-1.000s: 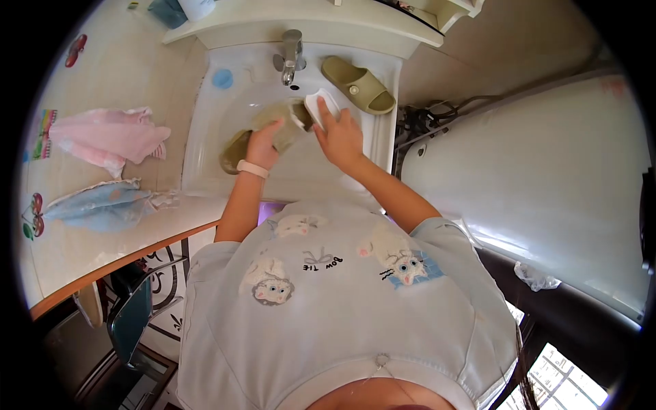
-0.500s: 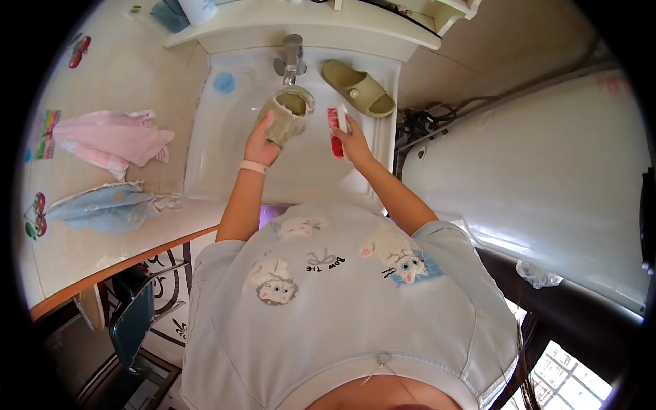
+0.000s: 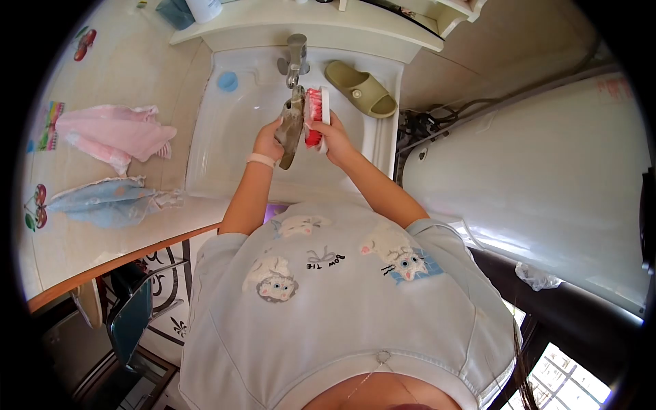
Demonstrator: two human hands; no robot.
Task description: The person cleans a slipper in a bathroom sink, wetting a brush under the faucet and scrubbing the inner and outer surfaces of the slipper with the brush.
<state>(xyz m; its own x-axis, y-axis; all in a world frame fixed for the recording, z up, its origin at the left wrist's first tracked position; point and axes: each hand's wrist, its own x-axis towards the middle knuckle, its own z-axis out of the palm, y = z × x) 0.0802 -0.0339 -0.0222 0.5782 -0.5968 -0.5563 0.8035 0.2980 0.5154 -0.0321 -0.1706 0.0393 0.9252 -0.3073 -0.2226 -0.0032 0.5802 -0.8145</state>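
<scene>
My left hand (image 3: 268,141) grips an olive-green slipper (image 3: 292,126) over the white sink, its edge turned up toward me and some foam on it. My right hand (image 3: 333,139) is closed around a scrubbing brush (image 3: 324,113) with a white back and red bristles. The bristles face left, close beside the slipper; whether they touch it I cannot tell. A second olive slipper (image 3: 361,89) rests on the sink's right rim, near the back. The chrome faucet (image 3: 296,58) stands just behind the held slipper.
The white sink (image 3: 229,164) surrounds both hands. A blue round piece (image 3: 227,82) lies on its back left corner. Pink cloth (image 3: 116,130) and blue cloth (image 3: 102,201) hang at left. A large white appliance (image 3: 533,171) stands at right, with dark cables (image 3: 427,123) beside it.
The held slipper has turned from showing its opening to standing edge-on. My right hand has brought the brush left, close to the slipper, bristles facing it.
</scene>
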